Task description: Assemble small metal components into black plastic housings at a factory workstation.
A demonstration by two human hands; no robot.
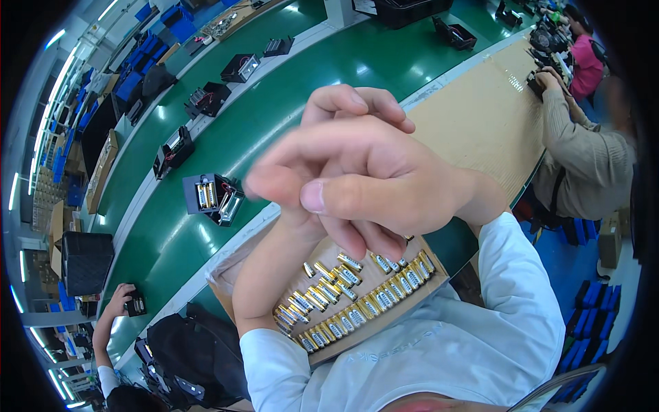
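Both my hands are raised close to the camera, one crossing in front of the other. My right hand [384,178] is nearest, its fingers curled and its thumb tip close to the bent forefinger; the forefinger is blurred. No object shows in it, but the inside of its grip is hidden. My left hand [340,103] is behind it, with bent fingers showing above and its palm covered. Whether the hands touch is hard to tell. Below them is a shallow cardboard box [395,317] with many gold-and-white batteries [357,316], some in a slanting row and others loose.
On the green conveyor [288,123] lies a black case [199,196] holding batteries; more black devices [206,99] stand along its rail. Co-workers sit at right [583,158] and lower left [113,323]. A tan board [473,110] covers the bench at right. Blue bins [590,316] stand at far right.
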